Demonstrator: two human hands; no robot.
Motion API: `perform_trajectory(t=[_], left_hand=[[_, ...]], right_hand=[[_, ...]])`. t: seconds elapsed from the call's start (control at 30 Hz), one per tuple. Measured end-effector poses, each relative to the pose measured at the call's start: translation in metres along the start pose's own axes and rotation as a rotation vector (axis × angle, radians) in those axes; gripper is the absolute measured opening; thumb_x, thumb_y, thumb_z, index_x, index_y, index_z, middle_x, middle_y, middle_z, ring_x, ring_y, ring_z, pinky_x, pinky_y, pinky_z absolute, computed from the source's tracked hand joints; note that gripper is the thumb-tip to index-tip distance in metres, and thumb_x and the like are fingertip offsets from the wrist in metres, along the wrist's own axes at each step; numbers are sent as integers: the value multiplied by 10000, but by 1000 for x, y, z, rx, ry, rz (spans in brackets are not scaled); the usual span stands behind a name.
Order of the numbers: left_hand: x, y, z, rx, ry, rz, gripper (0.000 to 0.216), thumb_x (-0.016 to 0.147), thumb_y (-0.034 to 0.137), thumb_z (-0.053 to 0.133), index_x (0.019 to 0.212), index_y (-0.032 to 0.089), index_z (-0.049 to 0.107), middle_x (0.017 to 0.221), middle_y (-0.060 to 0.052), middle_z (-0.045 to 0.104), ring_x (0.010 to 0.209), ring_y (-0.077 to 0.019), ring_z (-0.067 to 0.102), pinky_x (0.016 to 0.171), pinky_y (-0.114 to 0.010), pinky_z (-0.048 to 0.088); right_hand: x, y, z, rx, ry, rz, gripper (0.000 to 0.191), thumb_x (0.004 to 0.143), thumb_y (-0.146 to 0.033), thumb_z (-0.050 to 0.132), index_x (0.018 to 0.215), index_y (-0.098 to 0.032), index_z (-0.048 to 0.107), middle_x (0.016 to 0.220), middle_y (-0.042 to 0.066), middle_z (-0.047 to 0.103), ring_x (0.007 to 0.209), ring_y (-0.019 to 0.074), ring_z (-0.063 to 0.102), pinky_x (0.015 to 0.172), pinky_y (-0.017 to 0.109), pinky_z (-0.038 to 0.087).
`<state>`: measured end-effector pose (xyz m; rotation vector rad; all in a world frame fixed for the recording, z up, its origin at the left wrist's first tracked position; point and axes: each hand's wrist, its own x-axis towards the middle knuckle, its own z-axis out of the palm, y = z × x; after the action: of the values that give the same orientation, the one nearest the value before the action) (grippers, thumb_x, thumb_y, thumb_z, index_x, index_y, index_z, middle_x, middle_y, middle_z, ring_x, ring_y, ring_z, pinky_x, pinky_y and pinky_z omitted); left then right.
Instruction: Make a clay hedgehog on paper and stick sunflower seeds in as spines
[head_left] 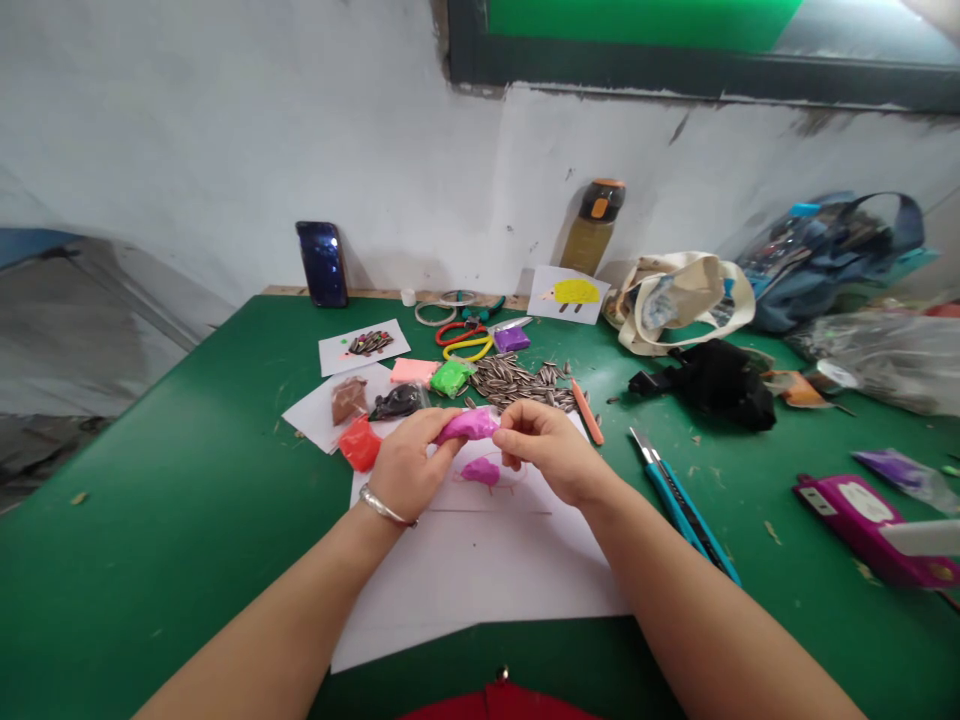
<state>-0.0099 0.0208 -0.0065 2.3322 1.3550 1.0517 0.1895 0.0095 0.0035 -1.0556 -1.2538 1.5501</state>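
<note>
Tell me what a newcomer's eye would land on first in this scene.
First comes the bright pink lump of clay, pinched between the left hand and the right hand above the white paper on the green table. A flatter pink clay patch lies on that paper just beneath it. Behind the hands sits a pile of sunflower seeds, with a green clay packet at its left.

Counted on counter (187, 480): seven clay packets (452, 377), two utility knives (679, 500), one phone (322, 263), one bottle (592, 225), two bags (679, 300).

phone (322, 263) against wall, sunflower seeds (525, 383), bottle (592, 225), tote bag (686, 295)
</note>
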Motion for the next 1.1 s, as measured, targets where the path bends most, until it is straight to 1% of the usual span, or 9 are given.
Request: perform_trajectory(t=[0.17,0.4,0.5,0.6,0.67,0.83,0.9,1.0,1.1], left_hand=[[0,-17,1,116,8,4,283,873,334,534,1097,192,633,1070,-78,681,991,-227,620,910,-401,497],[3,-34,4,337,-136,0,316,849,369,567,1073,161,647,1083,-119,663,1041,-284,575,946,-490,441],[1,-28,4,370,-24,52,366,837,401,585,1112,165,633,1187,-139,612,1165,-312,500,1002,-524,395],[-2,-20,2,350,71,117,333,857,383,570,1123,191,626,1233,-123,585,1222,-302,463,1030,-524,384],[-2,-16,1,320,74,160,310,867,358,558,1119,190,628,1215,-118,594,1217,-296,469,1023,-514,404],[-2,-18,2,319,20,172,301,864,320,553,1092,150,650,1178,-148,607,1201,-330,472,998,-535,427],[-1,-19,3,312,24,170,293,865,298,549,1090,142,653,1173,-152,611,1199,-332,475,1000,-537,427],[-1,-13,2,254,54,190,262,869,251,544,1085,150,653,1157,-137,626,1195,-305,491,1014,-518,428],[-2,-2,1,157,70,251,241,870,197,537,1084,182,646,1127,-101,649,1169,-264,520,1015,-494,440]], right_hand=[[1,-1,-7,243,73,75,259,687,-344,738,752,-203,532,573,-53,541,519,95,505,509,229,356],[1,-7,-11,367,118,130,289,714,-409,722,750,-193,533,677,-28,557,548,84,502,512,226,381],[1,-10,-10,283,148,137,287,687,-375,737,791,-196,538,652,-32,560,523,84,496,496,225,377],[-3,-11,-9,177,162,112,317,689,-329,721,940,-210,568,673,-25,596,543,105,539,504,238,400],[-7,-10,-9,84,177,100,310,691,-316,709,956,-192,605,690,-3,619,589,127,576,546,267,442],[-17,4,-9,-121,181,71,171,708,-309,663,811,-173,658,693,17,623,639,151,589,653,330,478],[-20,13,-8,-277,182,32,157,737,-288,625,857,-192,656,733,12,627,654,147,573,647,315,457],[-20,23,-6,-513,166,-40,263,782,-235,565,1043,-242,599,806,-4,645,670,140,558,652,294,432],[-18,25,-3,-730,122,-131,173,808,-197,528,967,-242,579,802,-8,638,688,142,548,661,280,405]])
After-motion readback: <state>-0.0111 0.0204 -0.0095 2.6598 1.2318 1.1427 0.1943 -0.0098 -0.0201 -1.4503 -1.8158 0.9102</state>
